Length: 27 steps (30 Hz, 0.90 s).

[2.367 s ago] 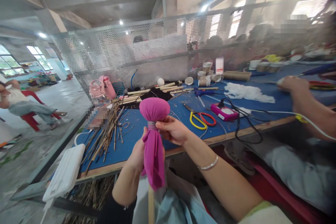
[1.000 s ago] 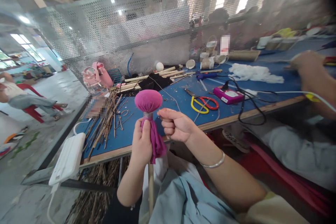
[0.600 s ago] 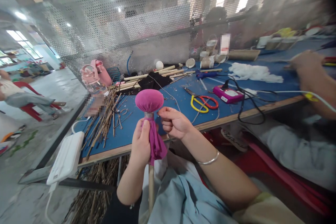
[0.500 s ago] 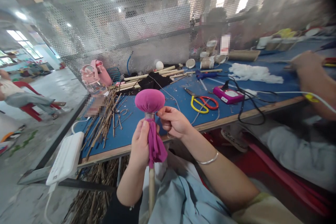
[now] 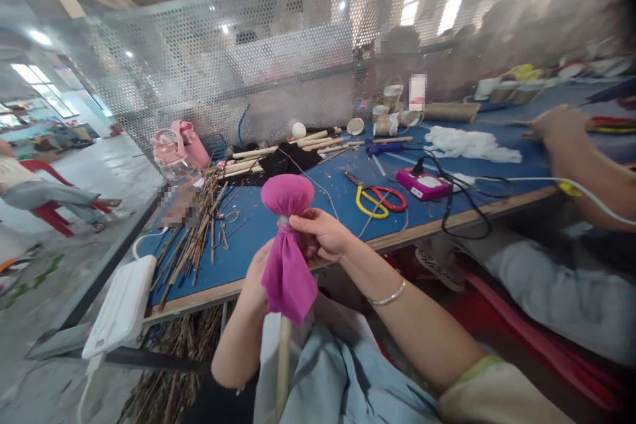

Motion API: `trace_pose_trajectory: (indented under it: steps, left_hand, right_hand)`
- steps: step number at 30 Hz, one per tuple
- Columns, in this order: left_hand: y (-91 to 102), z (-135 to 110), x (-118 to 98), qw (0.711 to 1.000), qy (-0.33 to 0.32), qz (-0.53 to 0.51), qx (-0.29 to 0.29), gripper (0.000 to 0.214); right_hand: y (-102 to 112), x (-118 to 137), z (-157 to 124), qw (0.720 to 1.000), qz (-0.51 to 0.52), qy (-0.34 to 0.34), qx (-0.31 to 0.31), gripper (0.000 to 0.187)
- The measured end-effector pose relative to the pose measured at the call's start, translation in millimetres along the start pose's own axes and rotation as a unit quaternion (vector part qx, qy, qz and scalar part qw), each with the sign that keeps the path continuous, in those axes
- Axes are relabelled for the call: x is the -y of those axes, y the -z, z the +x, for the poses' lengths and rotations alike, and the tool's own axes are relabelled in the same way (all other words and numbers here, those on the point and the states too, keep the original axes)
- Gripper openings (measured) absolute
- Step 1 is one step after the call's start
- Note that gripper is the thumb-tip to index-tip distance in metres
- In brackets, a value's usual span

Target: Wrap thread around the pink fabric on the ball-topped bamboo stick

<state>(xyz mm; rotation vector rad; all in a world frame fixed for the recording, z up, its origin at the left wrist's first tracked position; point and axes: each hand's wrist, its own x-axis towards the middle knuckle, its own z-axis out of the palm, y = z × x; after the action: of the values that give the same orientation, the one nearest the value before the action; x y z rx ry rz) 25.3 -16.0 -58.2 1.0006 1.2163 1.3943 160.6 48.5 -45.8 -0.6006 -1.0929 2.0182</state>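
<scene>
The right hand (image 5: 320, 235) is nearly closed, its thumb laid on the gray band (image 5: 285, 221) round the neck of the pink cloth (image 5: 291, 275), perhaps to keep that band from slipping. The left hand (image 5: 256, 275) sits behind the hanging cloth; its fingers are hidden, so I cannot tell how firmly it grips, though it seems placed to steady the stick (image 5: 283, 371) below. The cloth's rounded end points up, by the front edge of the surface (image 5: 243, 228), probably giving both hands room around it.

Right of the hands, the scissors (image 5: 376, 194) lie near that edge, handles toward the person, likely for easy picking up. Twigs (image 5: 196, 248) spread by the front left corner, apparently within the left hand's reach. Toward the far edge lie pale sticks (image 5: 322, 142), presumably kept out of the way.
</scene>
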Motion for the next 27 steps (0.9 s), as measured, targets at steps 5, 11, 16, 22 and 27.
trace_pose_trajectory:
  steps: [5, 11, 16, 22, 27]
  left_hand:
    - [4.5, -7, -24, 0.986, -0.107, 0.048, -0.121, 0.051]
    - [-25.8, -21, -19, 0.935, -0.171, 0.303, -0.066, 0.050]
    - [-16.4, -14, -15, 0.931, -0.184, 0.305, -0.078, 0.042]
    - [-5.7, -18, -22, 0.974, -0.147, 0.164, -0.058, 0.028]
    - [-12.1, -28, -24, 0.995, -0.103, 0.011, -0.011, 0.032]
  right_hand:
    - [-20, 0, -8, 0.997, 0.007, 0.045, -0.062, 0.036]
    - [-39, -5, -9, 0.995, 0.027, 0.073, -0.061, 0.031]
    - [-30, 7, -17, 0.997, -0.054, 0.053, -0.019, 0.032]
    - [-25, 23, -37, 0.987, -0.149, 0.056, 0.015, 0.029]
    - [-35, 32, -50, 0.998, -0.023, 0.025, 0.048, 0.032]
